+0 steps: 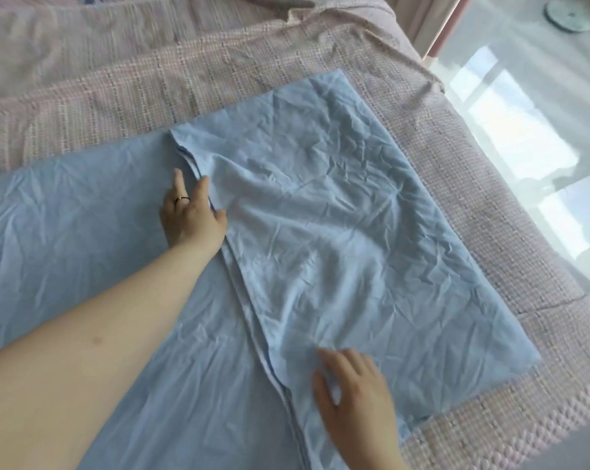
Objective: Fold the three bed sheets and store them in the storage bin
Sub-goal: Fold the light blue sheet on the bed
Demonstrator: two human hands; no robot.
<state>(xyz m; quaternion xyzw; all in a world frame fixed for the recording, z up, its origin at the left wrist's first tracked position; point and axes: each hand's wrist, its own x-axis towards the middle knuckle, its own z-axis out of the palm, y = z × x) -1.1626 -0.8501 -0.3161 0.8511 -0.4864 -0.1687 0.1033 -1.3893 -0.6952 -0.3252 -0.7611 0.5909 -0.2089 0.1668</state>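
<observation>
A light blue bed sheet [337, 205] lies spread across the bed, its right part folded over onto the left so a layered edge runs from the upper middle down to the bottom. My left hand [192, 215], wearing a ring, rests at that folded edge with thumb and fingers pinching the layers. My right hand [351, 398] lies flat, fingers apart, on top of the folded part near the bottom. The storage bin and the other sheets are out of view.
A pink woven bedspread [185, 79] covers the bed under and beyond the sheet. The bed's right edge drops to a glossy pale floor [524, 130]. A round grey disc [568, 15] sits on the floor at the top right, beside a curtain.
</observation>
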